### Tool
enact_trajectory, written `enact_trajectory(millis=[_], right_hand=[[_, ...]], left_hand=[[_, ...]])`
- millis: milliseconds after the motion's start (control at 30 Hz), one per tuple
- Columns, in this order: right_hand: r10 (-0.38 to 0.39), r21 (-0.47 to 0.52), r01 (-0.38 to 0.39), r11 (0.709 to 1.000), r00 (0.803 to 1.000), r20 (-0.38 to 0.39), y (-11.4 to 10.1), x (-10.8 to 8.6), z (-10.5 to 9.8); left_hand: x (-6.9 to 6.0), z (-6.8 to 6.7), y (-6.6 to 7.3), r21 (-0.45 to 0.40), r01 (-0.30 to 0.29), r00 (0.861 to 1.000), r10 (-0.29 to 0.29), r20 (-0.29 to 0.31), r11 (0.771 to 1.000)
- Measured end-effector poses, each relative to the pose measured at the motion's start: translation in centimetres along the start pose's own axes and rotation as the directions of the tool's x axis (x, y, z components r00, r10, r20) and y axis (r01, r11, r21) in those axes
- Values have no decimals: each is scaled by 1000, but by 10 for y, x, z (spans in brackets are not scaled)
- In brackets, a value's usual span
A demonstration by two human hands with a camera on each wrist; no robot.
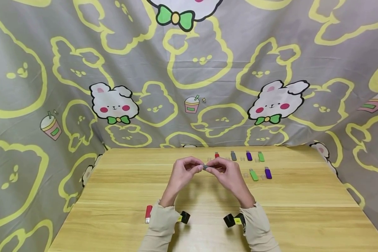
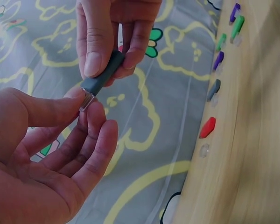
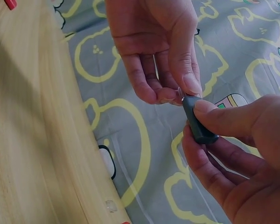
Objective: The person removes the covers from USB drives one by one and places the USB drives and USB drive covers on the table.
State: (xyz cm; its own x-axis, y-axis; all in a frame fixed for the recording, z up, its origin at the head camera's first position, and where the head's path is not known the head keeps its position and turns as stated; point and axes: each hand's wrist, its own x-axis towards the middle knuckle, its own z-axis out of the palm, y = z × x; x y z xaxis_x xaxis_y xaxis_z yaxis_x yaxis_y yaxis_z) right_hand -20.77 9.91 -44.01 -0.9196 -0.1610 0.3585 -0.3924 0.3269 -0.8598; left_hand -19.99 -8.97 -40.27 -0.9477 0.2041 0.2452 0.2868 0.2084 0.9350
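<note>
A dark grey USB flash drive [image 2: 102, 74] is held up between my two hands above the table. My right hand [image 1: 228, 173] pinches its grey body between thumb and fingers. At the connector end sits a small clear plastic cap [image 2: 87, 101], which my left hand [image 1: 182, 174] pinches between thumb and fingertips. In the right wrist view the fingers of the left hand cover most of the cap, so how far it sits on the connector cannot be seen.
Back right on the wooden table [image 1: 119, 182] lie red [image 1: 217, 154], grey [image 1: 233, 155], purple [image 1: 249, 155] and green [image 1: 260, 156] flash drives, with clear caps beside them. Nearer lie another green [image 1: 253, 175] and purple one [image 1: 268, 173]. A red drive [image 1: 148, 212] lies beside the left sleeve.
</note>
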Motion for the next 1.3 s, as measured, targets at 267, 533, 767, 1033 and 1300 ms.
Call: enact_trajectory(millis=[267, 533, 767, 1033, 1300], right_hand=[[13, -1, -13, 1000, 1000, -6, -2, -1, -2], [42, 27, -42, 999, 999, 18, 0, -1, -5], [62, 19, -63, 998, 997, 43, -2, -1, -6], [59, 6, -59, 998, 996, 64, -5, -2, -7], [65, -2, -65, 998, 996, 57, -7, -1, -8]], left_hand=[[0, 1, 2, -4, 21, 1000, -21, -4, 1000], [0, 2, 3, 6, 29, 1000, -29, 8, 1000], [-4, 2, 9, 46, 17, 1000, -17, 4, 999], [2, 3, -14, 72, 26, 1000, -27, 9, 997], [8, 0, -33, 57, 30, 1000, -30, 0, 998]])
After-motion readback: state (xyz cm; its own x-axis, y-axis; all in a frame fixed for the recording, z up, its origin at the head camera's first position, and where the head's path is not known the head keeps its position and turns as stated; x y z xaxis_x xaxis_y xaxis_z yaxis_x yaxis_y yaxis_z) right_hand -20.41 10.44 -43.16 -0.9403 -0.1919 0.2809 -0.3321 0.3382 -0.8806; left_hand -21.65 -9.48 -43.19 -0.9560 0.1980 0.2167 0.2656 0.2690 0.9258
